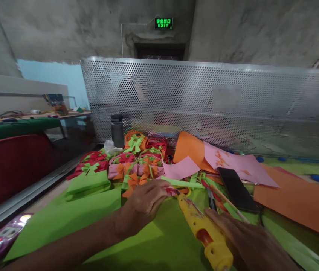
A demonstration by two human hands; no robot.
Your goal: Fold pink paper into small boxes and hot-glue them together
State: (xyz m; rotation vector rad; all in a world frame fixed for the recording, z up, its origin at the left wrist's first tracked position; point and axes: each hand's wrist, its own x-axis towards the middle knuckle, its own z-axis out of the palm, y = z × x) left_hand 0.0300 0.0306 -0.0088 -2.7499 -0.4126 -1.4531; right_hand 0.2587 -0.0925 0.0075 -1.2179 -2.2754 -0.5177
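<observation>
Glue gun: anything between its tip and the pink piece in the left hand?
Nothing visible. The glue gun has its tip close to the pink piece in the left hand; whether they touch, can't tell.

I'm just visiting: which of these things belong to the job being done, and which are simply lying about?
Probably part of the job:
- yellow glue gun, at the right hand
- small red-pink piece, in the left hand
- decorated paper bags
- orange sheet

Probably just lying about:
- black phone
- dark bottle
</observation>
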